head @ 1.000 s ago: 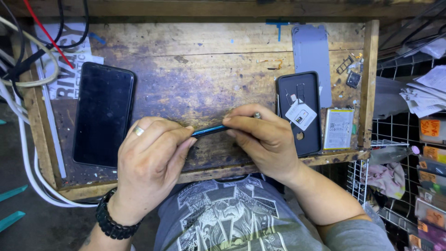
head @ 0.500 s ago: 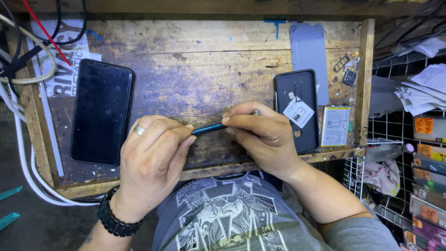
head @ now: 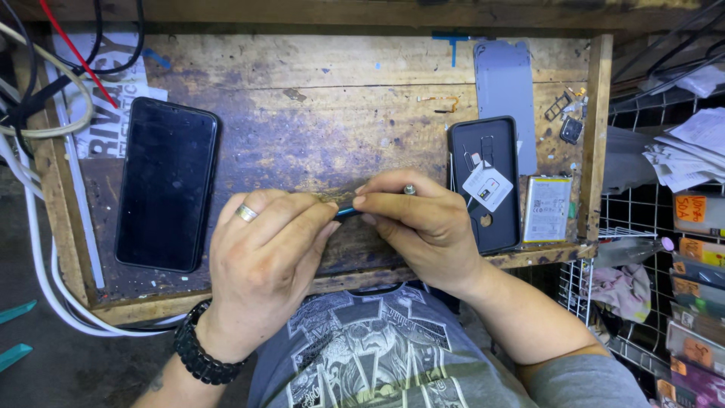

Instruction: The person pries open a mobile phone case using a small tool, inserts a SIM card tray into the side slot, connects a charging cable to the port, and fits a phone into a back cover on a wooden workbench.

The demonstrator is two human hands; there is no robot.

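Note:
Both hands meet over the front middle of a worn wooden workbench (head: 317,113). My right hand (head: 423,227) grips a slim blue-handled screwdriver (head: 347,213) with a metal end cap showing past the fingers. My left hand (head: 260,261), with a ring and a black bead bracelet, pinches the tool's tip end; what lies under the fingers is hidden. A black phone (head: 168,193) lies screen-up at the left. An opened phone body (head: 485,181) with a small white card on it lies at the right.
A flat battery (head: 547,208) lies beside the opened phone, a grey back cover (head: 504,83) behind it, and small parts (head: 566,121) at the back right. Cables (head: 45,113) hang at the left. A wire rack (head: 664,249) with packets stands right of the bench.
Both hands hold the same pose on the screwdriver; only slight shifts of the fingers and the view.

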